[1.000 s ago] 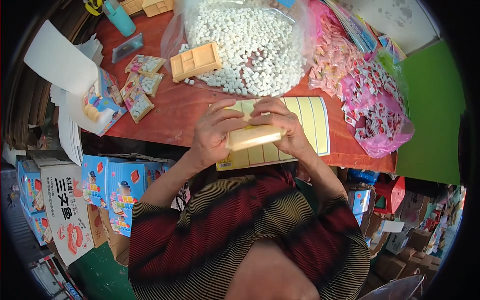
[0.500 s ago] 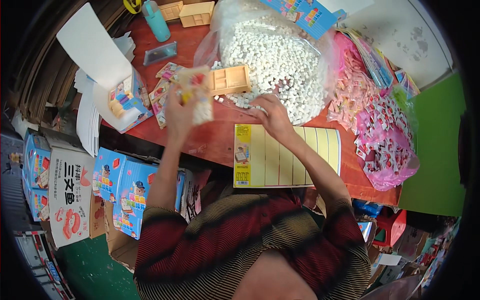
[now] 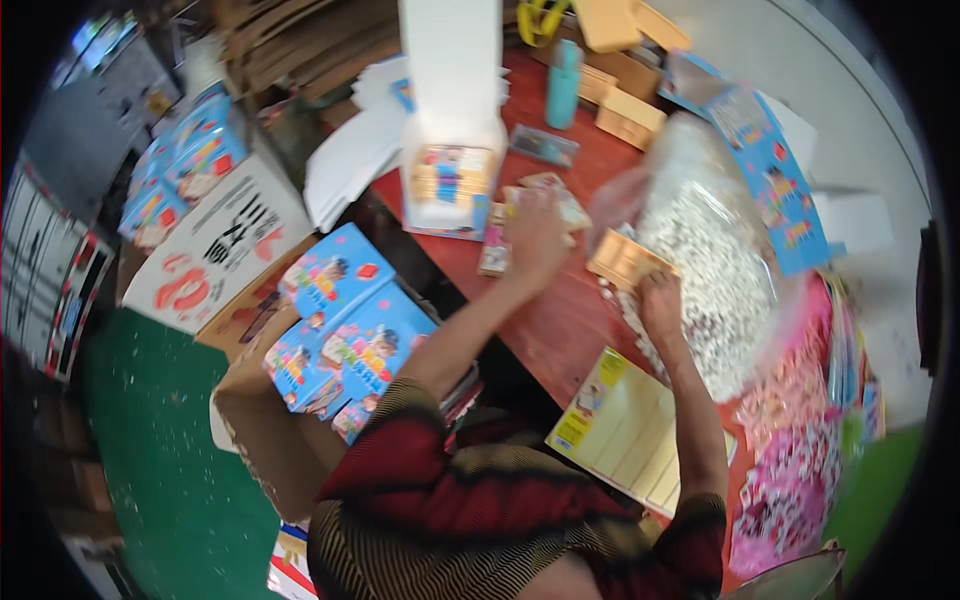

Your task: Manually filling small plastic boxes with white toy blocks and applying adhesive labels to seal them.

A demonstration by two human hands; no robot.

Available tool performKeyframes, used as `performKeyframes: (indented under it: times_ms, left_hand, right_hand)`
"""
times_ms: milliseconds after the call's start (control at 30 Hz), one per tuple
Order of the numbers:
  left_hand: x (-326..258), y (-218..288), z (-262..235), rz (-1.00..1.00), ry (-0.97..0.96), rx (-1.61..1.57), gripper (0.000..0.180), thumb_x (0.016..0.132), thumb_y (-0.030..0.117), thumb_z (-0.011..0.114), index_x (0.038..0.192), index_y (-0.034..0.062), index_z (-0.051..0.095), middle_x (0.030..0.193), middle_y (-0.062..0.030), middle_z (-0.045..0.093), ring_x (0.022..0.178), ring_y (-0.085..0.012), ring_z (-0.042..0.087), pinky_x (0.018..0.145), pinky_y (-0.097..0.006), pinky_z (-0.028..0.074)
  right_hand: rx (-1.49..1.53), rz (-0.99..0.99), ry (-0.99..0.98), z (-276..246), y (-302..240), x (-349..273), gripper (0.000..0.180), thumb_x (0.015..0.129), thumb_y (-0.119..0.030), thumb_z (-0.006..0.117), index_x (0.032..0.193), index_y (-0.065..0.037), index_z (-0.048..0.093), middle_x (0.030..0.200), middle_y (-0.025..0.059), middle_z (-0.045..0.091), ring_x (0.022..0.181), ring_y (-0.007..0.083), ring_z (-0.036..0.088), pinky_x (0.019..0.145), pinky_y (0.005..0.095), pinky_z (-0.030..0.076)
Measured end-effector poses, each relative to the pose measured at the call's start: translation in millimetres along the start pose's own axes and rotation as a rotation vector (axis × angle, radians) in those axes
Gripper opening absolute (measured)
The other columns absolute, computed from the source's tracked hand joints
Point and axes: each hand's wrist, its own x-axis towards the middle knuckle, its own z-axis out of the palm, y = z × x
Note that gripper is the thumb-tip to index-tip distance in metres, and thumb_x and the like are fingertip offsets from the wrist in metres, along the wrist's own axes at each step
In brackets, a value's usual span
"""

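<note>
My left hand [image 3: 538, 240] is over several small printed packets [image 3: 495, 240] on the red table. Motion smears its fingers, so its grip does not show. My right hand [image 3: 660, 303] is closed at the near right end of a light-wood-coloured compartment tray [image 3: 618, 256]. This tray lies against the large clear bag of small white cubes [image 3: 720, 320]. Left of the packets stands a white-lidded box [image 3: 448, 215], its lid up, with tan and blue pieces inside.
A yellow sheet with columns [image 3: 625, 430] lies near my right forearm. Pink bags [image 3: 790, 490] sit at the right. Behind are a teal bottle [image 3: 563, 85], a clear case [image 3: 543, 146] and more trays [image 3: 630, 118]. Blue printed boxes [image 3: 370, 340] fill a carton at the left.
The view has swung left, and everything appears turned. My left hand has brought its packet down to the other packets. My right hand has moved from the cubes onto the tray.
</note>
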Motion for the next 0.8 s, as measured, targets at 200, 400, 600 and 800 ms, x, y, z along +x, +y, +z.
performKeyframes:
  times_ms: [200,400,600,800]
  left_hand:
    - [-22.4,64.0,-4.5,-0.158,-0.385,-0.575,0.026,0.072,0.02,0.05,0.089,0.0008,0.051,0.072,-0.0118,0.055,0.067,-0.0259,0.054,0.058,-0.035,0.043]
    - [-31.0,92.5,10.0,-0.957,-0.792,-1.871,0.024,0.078,0.031,0.05,0.071,0.0078,0.05,0.06,-0.0009,0.05,0.051,-0.0091,0.05,0.048,-0.021,0.041]
    - [-44.6,119.4,14.4,-0.989,-0.736,-2.067,0.023,0.08,0.021,0.049,0.089,0.0005,0.047,0.083,-0.0069,0.052,0.071,-0.0142,0.053,0.065,-0.029,0.045]
    - [-56.7,133.5,18.8,-0.814,-0.853,-2.01,0.03,0.079,0.021,0.05,0.101,0.0017,0.042,0.091,-0.0081,0.051,0.085,-0.0177,0.053,0.071,-0.03,0.045]
  right_hand:
    - [0.054,-0.026,0.034,-11.5,6.7,4.4,0.009,0.061,-0.007,0.054,0.064,-0.005,0.046,0.067,0.0105,0.046,0.071,0.0277,0.043,0.064,0.0372,0.033]
    - [0.009,-0.04,0.217,-15.2,-0.7,7.9,0.016,0.058,-0.007,0.057,0.064,-0.005,0.043,0.063,0.0133,0.042,0.061,0.0302,0.04,0.054,0.0378,0.032]
    - [0.228,0.106,0.208,-41.9,-4.8,-25.3,0.01,0.068,-0.006,0.053,0.065,-0.005,0.043,0.064,0.0102,0.042,0.064,0.0271,0.042,0.059,0.0343,0.033]
    - [0.455,0.272,0.13,-58.5,5.8,-39.8,0.005,0.074,-0.008,0.05,0.072,-0.004,0.048,0.065,0.0073,0.046,0.061,0.0209,0.044,0.055,0.0295,0.034]
